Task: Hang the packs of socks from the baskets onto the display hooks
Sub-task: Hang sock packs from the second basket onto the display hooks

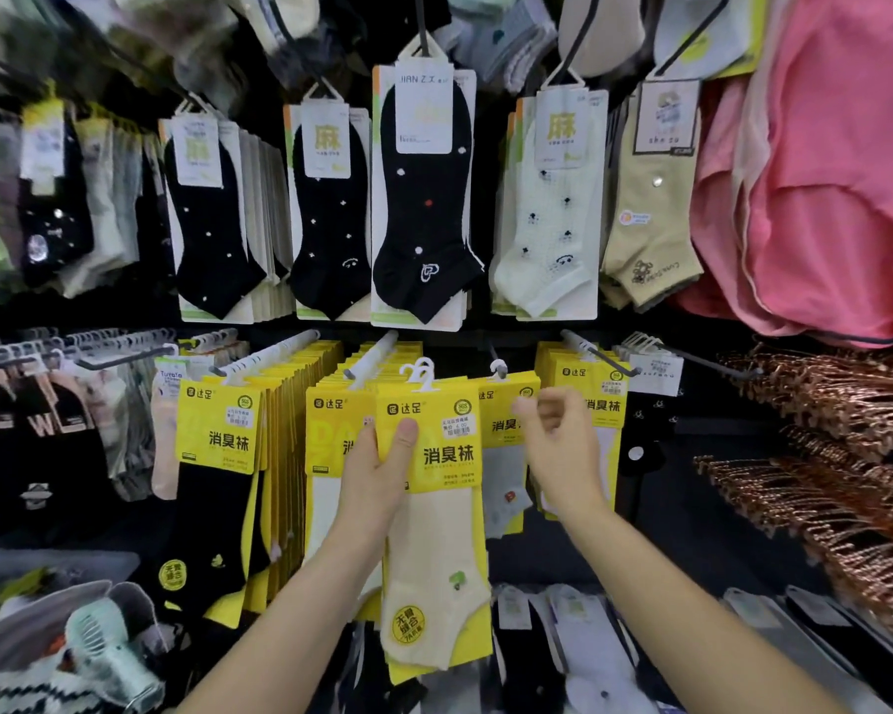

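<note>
Gripping yellow pack of cream socks [436, 538] in left hand [377, 474] at centre of frame, thumb pressing on card front. Holding pack's white hangers [419, 374] just right of a loaded display hook [372, 359]. Hovering right hand [563, 450] right of centre before hanging yellow packs [509, 425], fingers loosely curled, grasping nothing.

Glossy yellow card header [436, 435], cream knit sock [434, 564]
</note>
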A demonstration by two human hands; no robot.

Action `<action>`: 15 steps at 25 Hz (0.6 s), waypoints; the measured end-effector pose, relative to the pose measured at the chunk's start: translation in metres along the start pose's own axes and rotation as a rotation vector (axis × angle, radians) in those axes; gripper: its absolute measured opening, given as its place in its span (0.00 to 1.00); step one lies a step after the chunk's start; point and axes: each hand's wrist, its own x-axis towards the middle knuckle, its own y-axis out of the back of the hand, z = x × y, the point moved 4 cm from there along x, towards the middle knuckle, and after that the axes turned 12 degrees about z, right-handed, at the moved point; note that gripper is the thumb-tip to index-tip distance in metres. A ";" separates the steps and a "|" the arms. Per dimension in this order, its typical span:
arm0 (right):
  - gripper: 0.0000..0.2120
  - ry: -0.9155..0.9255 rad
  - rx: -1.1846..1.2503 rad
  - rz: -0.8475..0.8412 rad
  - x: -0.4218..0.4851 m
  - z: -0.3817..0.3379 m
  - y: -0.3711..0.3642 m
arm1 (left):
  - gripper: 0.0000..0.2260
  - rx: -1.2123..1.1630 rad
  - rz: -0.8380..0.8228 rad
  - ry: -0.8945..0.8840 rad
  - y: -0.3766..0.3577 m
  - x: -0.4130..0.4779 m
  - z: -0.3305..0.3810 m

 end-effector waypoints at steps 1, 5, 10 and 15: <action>0.11 -0.009 0.052 -0.075 -0.011 -0.004 -0.004 | 0.07 0.003 -0.017 -0.002 -0.005 -0.003 -0.001; 0.09 -0.013 -0.003 -0.134 -0.026 -0.011 -0.004 | 0.02 -0.018 -0.041 -0.005 -0.021 -0.015 -0.002; 0.07 -0.082 0.015 -0.136 -0.018 -0.004 0.013 | 0.06 0.016 -0.051 -0.033 -0.023 -0.018 -0.004; 0.13 -0.147 -0.061 -0.085 -0.005 0.012 0.028 | 0.08 0.036 0.096 -0.067 0.002 -0.003 -0.003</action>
